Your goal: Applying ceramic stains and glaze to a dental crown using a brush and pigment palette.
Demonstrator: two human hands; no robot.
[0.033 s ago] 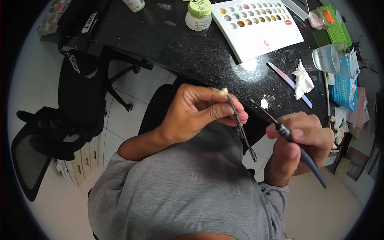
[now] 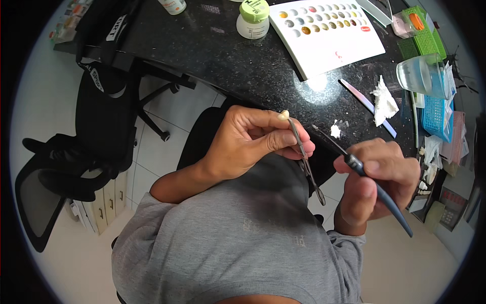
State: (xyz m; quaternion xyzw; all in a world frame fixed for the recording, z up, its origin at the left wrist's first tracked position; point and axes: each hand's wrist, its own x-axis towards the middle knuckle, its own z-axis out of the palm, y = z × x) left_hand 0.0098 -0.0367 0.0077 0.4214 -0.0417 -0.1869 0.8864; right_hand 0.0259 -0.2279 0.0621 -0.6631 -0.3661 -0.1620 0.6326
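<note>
Looks like a fiddly two-handed detail job, so here's my take. The left hand (image 2: 253, 139) is pinching a slim dark metal forceps (image 2: 306, 163) between thumb and fingers, and the small glossy cream tooth-shaped piece (image 2: 284, 116) sits at its far end, right by the index finger. Can't tell if that finger is touching it, but I'd let it back the piece up lightly, no squeezing, so nothing twists out.

The right hand (image 2: 392, 171) has a pen-style pinch on a dark blue curved-handled tool with a thin shaft (image 2: 354, 163), tip pointing far and left, near the forceps but apart from the piece. Too small to tell whether that tip is hair or metal. Either way, I'd rest the spare right fingers against the left hand before making contact, since the right hand looks unsupported. Go in with tiny, light strokes and turn the forceps rather than the tool wrist.

If the tip picks up gunk, the crumpled white tissue (image 2: 386, 104) on the right looks handy for a wipe. Watch your sleeve around the clear glass (image 2: 417, 76) beyond it.
</note>
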